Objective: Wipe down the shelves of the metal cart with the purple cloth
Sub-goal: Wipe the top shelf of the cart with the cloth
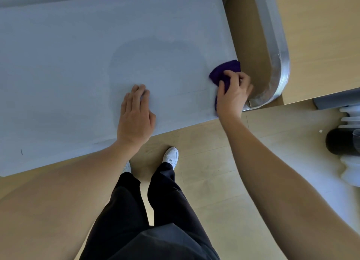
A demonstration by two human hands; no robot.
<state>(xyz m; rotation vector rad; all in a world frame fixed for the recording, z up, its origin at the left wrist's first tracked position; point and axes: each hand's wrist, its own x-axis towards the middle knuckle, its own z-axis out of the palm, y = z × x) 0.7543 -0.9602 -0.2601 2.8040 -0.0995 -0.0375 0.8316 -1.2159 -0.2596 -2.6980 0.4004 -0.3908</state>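
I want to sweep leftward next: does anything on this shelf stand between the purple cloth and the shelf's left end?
Only the left hand, resting flat on the shelf near its front edge, left of the purple cloth gripped by the right hand.

Your cloth (226, 70): deep purple, uniform, no print. Cart's top shelf (68, 64): pale blue-grey, with a slightly darker grey patch across its middle and a few thin dark marks near your edge. Cart handle (281, 64): bright silver metal, streaked with light reflections. Floor (204, 172): light tan wood-look planks with faint seams. Your trousers (165, 201): plain black. Your shoes (171, 156): white. Far right: a black rounded object (339, 142) beside white items (350, 172), too blurred to name.
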